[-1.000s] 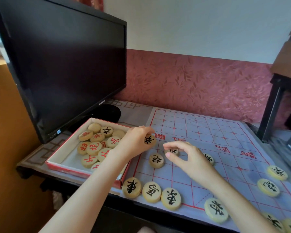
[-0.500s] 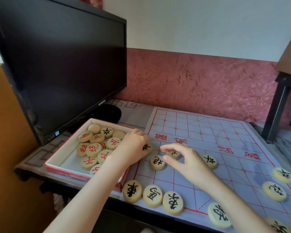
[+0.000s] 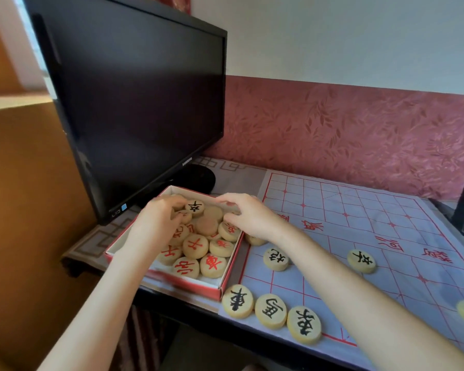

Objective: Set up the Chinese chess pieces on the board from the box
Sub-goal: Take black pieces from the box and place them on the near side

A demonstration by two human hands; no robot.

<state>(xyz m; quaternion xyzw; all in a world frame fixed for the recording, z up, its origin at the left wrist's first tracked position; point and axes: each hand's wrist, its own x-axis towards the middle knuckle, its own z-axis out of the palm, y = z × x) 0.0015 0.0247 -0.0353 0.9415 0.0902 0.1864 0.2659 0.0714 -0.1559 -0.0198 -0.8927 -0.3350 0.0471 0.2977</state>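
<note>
Both over the box's point(image 3: 188, 286) pieces point(image 3: 196, 246), apart: left hand point(image 3: 156, 223), right hand point(image 3: 249, 218); grips unclear.

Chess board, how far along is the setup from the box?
Partly done. Black pieces stand on the near half of the board, three lined along its near edge. In hand: the left hand and right hand reach into the box, grips unclear. Left: the red pieces and one black piece lie in the box.
</note>
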